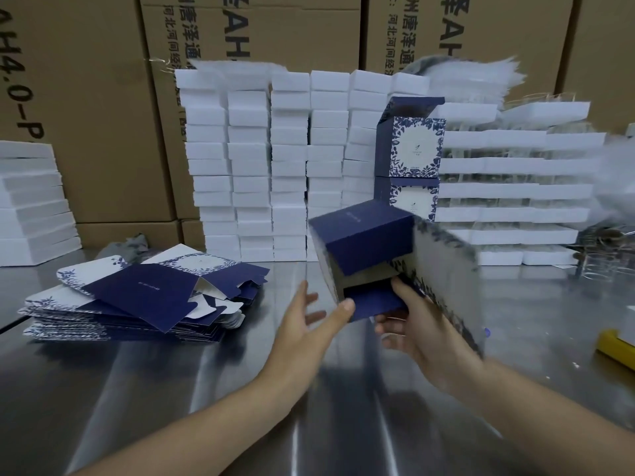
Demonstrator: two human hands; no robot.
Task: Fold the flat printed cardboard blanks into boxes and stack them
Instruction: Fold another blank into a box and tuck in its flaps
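Observation:
A half-formed navy and white floral box hangs above the steel table at centre right, its open end facing me and its right side blurred. My right hand grips it from below, thumb inside the opening. My left hand is spread flat, its thumb tip touching a lower navy flap. A pile of flat printed blanks lies on the table at left. Two finished boxes stand stacked one on the other behind the held box.
Stacks of white foam blocks form a wall at the back, with more at far left and in layered trays at right. Large brown cartons stand behind. A yellow object lies at the right edge.

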